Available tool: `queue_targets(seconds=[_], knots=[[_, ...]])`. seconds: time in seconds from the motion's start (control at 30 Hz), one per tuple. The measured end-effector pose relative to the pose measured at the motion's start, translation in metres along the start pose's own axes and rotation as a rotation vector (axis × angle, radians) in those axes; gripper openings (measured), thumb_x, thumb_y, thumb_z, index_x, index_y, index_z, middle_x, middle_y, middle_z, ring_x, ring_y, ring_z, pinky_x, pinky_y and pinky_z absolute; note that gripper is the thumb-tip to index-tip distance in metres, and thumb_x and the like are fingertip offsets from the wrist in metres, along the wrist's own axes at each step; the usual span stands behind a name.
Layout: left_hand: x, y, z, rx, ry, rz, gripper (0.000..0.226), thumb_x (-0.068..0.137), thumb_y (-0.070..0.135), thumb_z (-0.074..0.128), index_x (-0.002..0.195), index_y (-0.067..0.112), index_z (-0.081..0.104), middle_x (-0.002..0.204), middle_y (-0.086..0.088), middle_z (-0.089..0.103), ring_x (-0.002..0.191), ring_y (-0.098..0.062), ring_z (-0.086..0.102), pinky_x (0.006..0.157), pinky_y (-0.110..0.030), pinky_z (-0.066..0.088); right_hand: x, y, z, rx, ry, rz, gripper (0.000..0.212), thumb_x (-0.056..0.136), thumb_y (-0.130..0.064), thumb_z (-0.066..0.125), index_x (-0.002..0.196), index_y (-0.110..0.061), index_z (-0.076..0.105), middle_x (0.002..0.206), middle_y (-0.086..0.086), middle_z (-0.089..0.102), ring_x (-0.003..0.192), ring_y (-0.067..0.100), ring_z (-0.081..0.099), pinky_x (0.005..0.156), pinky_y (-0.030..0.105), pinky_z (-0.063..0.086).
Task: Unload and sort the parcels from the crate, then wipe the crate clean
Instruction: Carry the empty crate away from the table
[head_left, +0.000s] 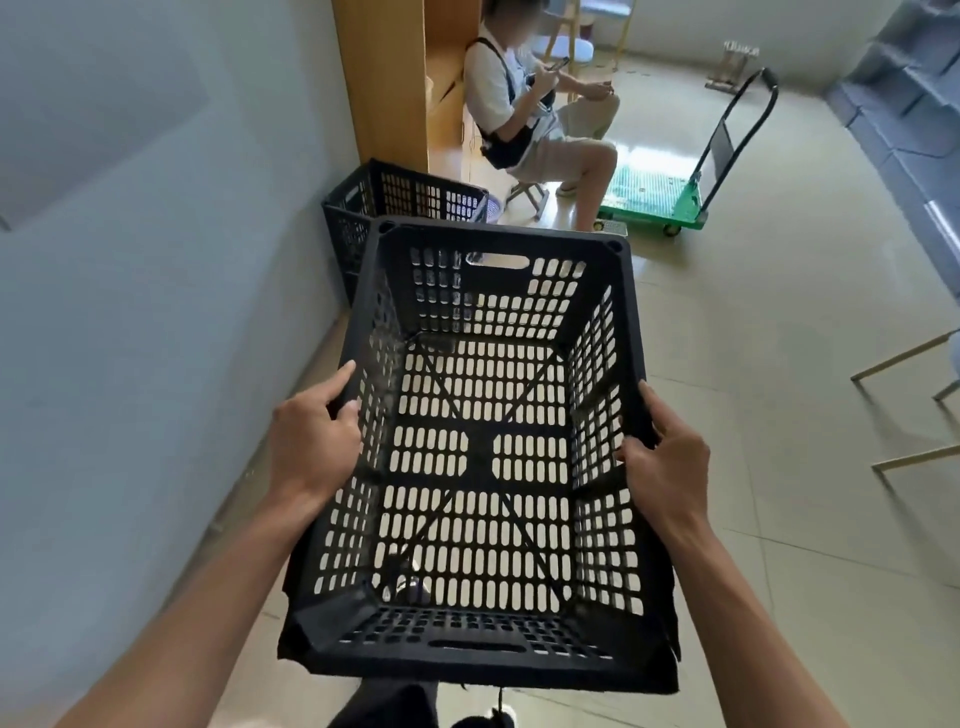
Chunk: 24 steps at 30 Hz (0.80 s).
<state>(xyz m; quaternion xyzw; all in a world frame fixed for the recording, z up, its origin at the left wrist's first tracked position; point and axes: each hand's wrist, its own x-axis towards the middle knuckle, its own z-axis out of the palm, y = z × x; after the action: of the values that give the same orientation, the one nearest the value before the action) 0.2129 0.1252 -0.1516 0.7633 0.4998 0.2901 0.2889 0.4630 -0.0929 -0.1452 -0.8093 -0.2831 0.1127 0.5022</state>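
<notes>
At the bottom centre of the frame, nearest the camera, lies the near end wall of a black perforated crate (493, 467), with a slot handle cut into it. The crate is held up off the tiled floor (779, 364) and fills the middle of the picture, its open top facing the camera and the pale floor showing through the slotted bottom. Nothing lies inside it.

The left hand (311, 441) grips the left side rim about halfway along: the thumb (340, 376) lies over the top edge, and the fingers curl round the outer wall, mostly hidden behind it. The right hand (665, 462) grips the right side rim opposite: the thumb (649, 400) runs along the top edge and the fingers fold over onto the inner face of the wall. Both forearms reach in from the lower corners.

Just beyond the far end of the held crate, left of centre, a second black crate (395, 200) stands on the floor against the grey wall. In the upper middle a person (524, 114) sits on a stool, holding a phone. To their right stands a green platform trolley (660, 197) with a black handle.
</notes>
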Motion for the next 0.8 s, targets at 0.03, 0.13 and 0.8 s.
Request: queue_targets(seconds=[0.03,0.13,0.8], knots=[[0.019,-0.004,0.005,-0.013,0.004,-0.011,0.049,0.093,0.005,0.068,0.140,0.016,0.063,0.104,-0.006,0.079,0.061,-0.016,0.068,0.084,-0.030,0.059,0.018,-0.005,0.011,-0.009,-0.002,-0.003,0.066,0.087,0.022,0.055,0.147,-0.005,0.047,0.126,-0.008,0.059,0.084,-0.026,0.059,0.072,-0.004,0.044],[0.081,-0.011,0.020,-0.043,0.004,-0.056,0.048,0.093,0.004,0.068,0.139,0.015,0.063,0.106,-0.007,0.078,0.064,-0.019,0.064,0.079,-0.017,0.050,0.072,-0.021,0.043,-0.069,0.008,-0.047,0.067,0.085,0.020,0.056,0.136,-0.023,0.052,0.105,-0.033,0.059,0.089,-0.018,0.062,0.076,-0.003,0.044],[0.436,0.039,0.178,-0.070,-0.085,0.038,0.052,0.092,0.009,0.071,0.140,0.027,0.062,0.074,-0.010,0.075,0.058,-0.032,0.066,0.072,-0.033,0.060,0.414,-0.006,0.123,0.029,0.131,-0.007,0.067,0.083,0.019,0.059,0.133,-0.025,0.063,0.101,-0.022,0.070,0.086,0.011,0.075,0.074,0.027,0.062]])
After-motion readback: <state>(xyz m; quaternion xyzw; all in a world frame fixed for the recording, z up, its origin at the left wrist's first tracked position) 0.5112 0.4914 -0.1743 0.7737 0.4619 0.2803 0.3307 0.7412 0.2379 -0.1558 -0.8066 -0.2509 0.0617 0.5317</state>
